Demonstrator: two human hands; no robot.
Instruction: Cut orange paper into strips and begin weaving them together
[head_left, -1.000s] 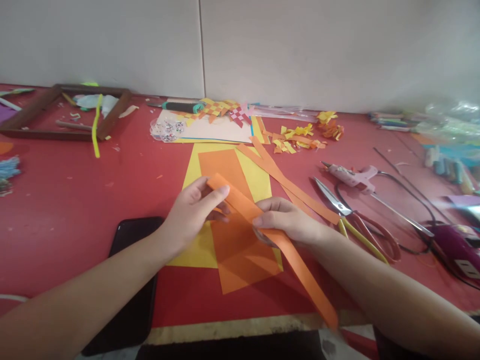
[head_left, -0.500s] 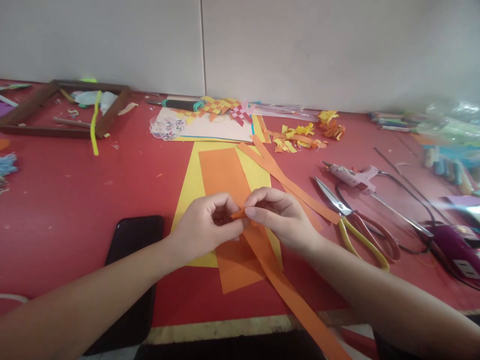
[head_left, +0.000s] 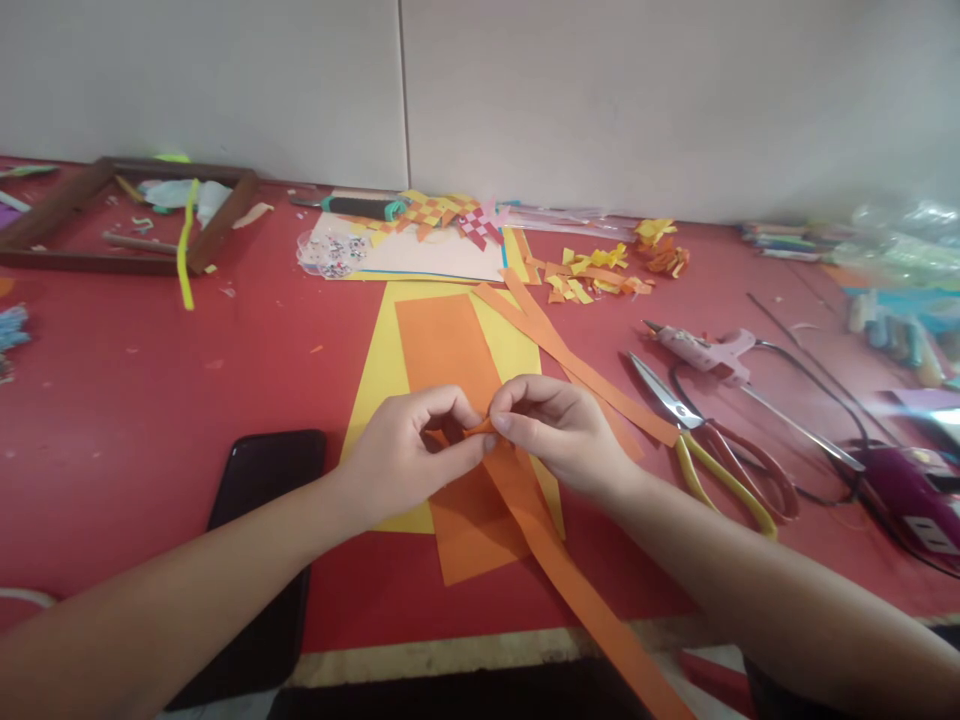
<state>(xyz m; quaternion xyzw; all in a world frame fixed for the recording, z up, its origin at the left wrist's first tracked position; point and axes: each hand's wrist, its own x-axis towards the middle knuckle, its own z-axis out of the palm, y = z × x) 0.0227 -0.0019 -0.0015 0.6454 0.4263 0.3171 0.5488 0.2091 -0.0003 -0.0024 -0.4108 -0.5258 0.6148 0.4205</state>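
My left hand and my right hand meet at the middle, both pinching the upper end of a long orange paper strip. That end looks folded between the fingertips; the fold itself is mostly hidden. The strip's free length runs down to the right, past the table's front edge. Under my hands lies a wide orange paper piece on a yellow sheet. More orange strips lie crossed beyond my right hand, one end touching the scissors.
A black phone lies by my left forearm. To the right are a pink glue gun with its cord and a purple device. Paper scraps, woven paper pieces and a brown frame lie toward the wall.
Both hands keep their pinch in nearly the same place. The folded end has turned slightly between the fingertips, and the strip's lower end has shifted a little left.
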